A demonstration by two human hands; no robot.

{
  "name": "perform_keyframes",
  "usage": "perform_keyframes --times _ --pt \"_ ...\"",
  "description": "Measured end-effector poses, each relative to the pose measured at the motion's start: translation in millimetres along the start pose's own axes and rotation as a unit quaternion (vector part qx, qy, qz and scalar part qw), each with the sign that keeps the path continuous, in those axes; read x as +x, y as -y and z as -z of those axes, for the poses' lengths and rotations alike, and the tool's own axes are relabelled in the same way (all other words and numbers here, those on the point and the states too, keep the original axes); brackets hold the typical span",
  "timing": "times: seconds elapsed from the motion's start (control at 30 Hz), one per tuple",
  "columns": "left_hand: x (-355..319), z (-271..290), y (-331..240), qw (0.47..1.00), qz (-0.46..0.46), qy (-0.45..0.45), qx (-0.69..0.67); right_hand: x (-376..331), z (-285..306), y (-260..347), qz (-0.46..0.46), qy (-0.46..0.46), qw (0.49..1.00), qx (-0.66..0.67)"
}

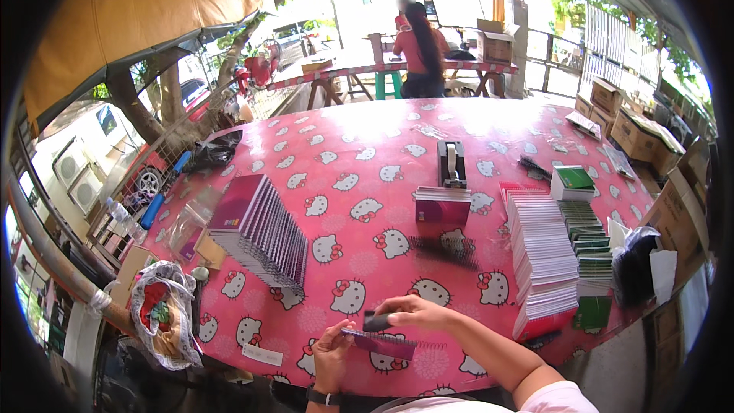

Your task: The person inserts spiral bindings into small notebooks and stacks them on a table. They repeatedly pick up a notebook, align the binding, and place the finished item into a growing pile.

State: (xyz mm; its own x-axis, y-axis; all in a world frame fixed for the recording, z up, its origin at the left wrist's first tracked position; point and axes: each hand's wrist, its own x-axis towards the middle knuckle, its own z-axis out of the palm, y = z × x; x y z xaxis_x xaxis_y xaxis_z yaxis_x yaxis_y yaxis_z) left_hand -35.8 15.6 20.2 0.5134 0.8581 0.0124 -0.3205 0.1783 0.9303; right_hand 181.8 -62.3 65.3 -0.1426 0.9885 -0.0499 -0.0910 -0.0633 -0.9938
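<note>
My left hand (331, 356) pinches the left end of a small purple notebook (390, 346) near the table's front edge. A spiral coil (432, 346) runs along the notebook's edge and sticks out past its right end. In my right hand (417, 312) is a small dark block-like object (376, 323), held just above the notebook's left part; its exact kind is unclear. A long stack of purple spiral notebooks (260, 237) stands to the left. Beyond my hands lies a bunch of loose dark coils (447, 251).
Ahead sit a tape dispenser (452, 164) and a purple pad stack (442, 206). At right are long rows of red-covered (543, 260) and green-covered booklets (589, 241). A plastic bag (162, 313) of scraps hangs at left. A person (420, 50) works at a far table.
</note>
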Motion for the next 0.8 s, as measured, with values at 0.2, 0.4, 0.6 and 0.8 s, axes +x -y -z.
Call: perform_keyframes --times 0.2,0.4,0.6,0.8 --pt "-5 -5 -2 1.0 0.004 -0.004 -0.02 4 13 2 0.045 -0.179 0.852 -0.49" --pt "-5 -21 -23 0.999 -0.012 0.034 0.036 -9 -21 33 0.171 -0.183 0.841 -0.48" --pt "-1 -44 -38 0.998 -0.018 0.056 -0.035 -12 -38 38 0.199 -0.149 0.878 -0.408" --pt "-5 -43 -40 0.997 -0.034 0.041 -0.053 -9 -49 42 0.235 -0.163 0.877 -0.387"
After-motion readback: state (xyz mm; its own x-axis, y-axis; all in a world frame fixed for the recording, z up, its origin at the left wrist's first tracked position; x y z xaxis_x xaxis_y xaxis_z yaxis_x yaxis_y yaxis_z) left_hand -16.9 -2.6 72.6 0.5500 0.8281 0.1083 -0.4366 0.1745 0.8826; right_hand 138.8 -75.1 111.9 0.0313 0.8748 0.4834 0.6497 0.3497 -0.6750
